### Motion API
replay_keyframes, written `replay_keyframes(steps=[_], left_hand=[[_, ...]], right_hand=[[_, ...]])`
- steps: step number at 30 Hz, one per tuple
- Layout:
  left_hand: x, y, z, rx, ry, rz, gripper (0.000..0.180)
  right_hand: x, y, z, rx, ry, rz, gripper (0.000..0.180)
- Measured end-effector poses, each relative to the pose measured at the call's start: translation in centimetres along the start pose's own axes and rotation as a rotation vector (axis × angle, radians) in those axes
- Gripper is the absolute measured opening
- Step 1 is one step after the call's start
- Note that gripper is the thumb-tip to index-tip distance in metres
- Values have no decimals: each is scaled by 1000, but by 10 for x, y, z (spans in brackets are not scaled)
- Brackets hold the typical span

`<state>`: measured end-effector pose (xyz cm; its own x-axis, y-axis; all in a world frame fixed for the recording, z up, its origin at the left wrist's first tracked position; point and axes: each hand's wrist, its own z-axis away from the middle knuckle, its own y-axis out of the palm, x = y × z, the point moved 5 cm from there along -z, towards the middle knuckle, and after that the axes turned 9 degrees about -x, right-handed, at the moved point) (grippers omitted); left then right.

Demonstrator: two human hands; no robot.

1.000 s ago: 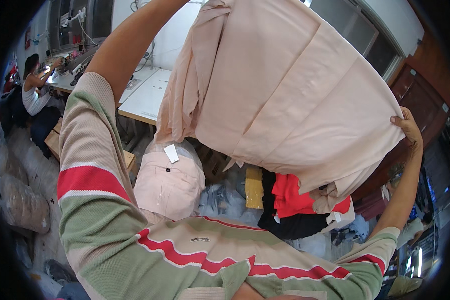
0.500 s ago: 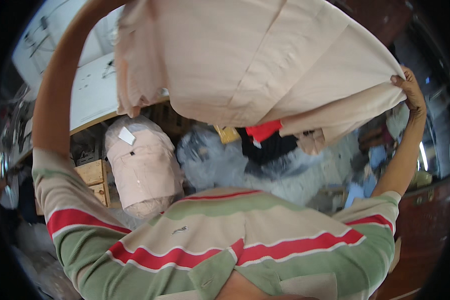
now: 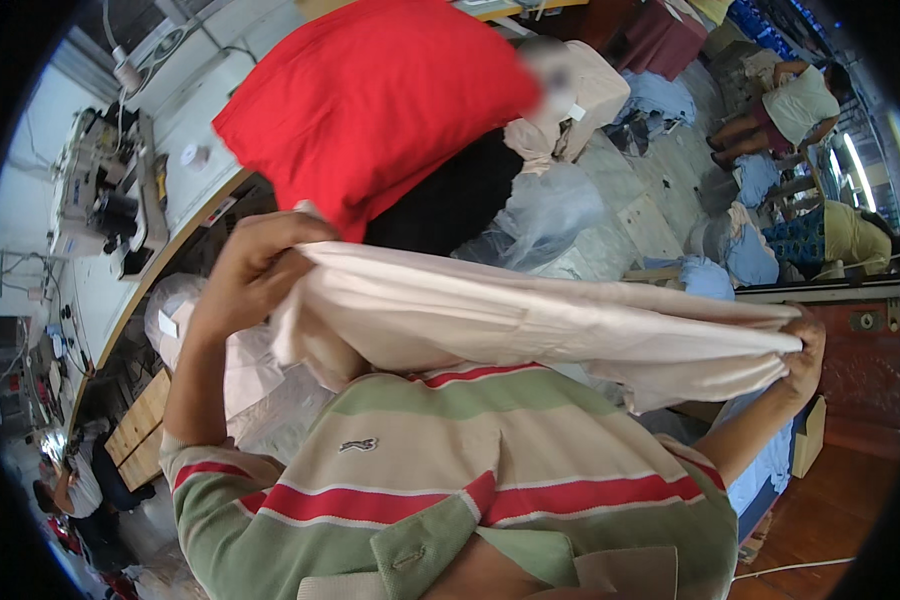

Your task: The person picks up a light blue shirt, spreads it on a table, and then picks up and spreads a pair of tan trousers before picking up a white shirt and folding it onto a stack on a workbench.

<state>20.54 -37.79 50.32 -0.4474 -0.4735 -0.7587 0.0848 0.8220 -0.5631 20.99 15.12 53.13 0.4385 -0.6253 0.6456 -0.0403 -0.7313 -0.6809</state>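
Note:
A pale pink piece of fabric [image 3: 540,315] is stretched across in front of my chest, its folds running from side to side. My left hand [image 3: 255,265] is closed on one end, with the fingers bent over the edge. At the other end my right hand [image 3: 805,355] pinches the gathered corner. Below the left part of the fabric, a pale pink bundle in clear plastic [image 3: 245,375] shows partly, behind my left forearm. A large red cloth [image 3: 380,100] lies beyond the fabric, with black cloth [image 3: 455,195] beneath it.
A white worktable [image 3: 185,185] curves along the left, bearing a sewing machine [image 3: 120,190]. Wooden crates [image 3: 140,430] stand below. Beige bundles [image 3: 590,95] and clear plastic [image 3: 550,215] lie ahead. People [image 3: 800,105] work at far right, near a reddish-brown wooden surface [image 3: 855,350].
Both hands have come down from high up, bringing the pink fabric from overhead to chest level, where it is now drawn into a narrow band. More of the red cloth and the room shows.

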Motion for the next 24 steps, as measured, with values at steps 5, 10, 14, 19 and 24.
replay_keyframes(steps=[5, 10, 14, 19, 24], left_hand=[[21, 120, -137, 131, 36, 155, 21], [50, 217, -305, 97, 317, 7, 23], [61, 238, -422, -21, 519, -74, 17], [120, 228, -524, -223, 547, -137, 22], [208, 172, -546, -296, 480, -543, 21]], right_hand=[[-86, -74, 30, -403, 375, -307, 22], [-140, -120, -11, -501, 611, -154, 18], [-162, -122, -78, -492, 440, 128, 26], [-162, -59, -149, -554, 119, 293, 19], [-191, 63, -214, -572, -36, 270, 20]])
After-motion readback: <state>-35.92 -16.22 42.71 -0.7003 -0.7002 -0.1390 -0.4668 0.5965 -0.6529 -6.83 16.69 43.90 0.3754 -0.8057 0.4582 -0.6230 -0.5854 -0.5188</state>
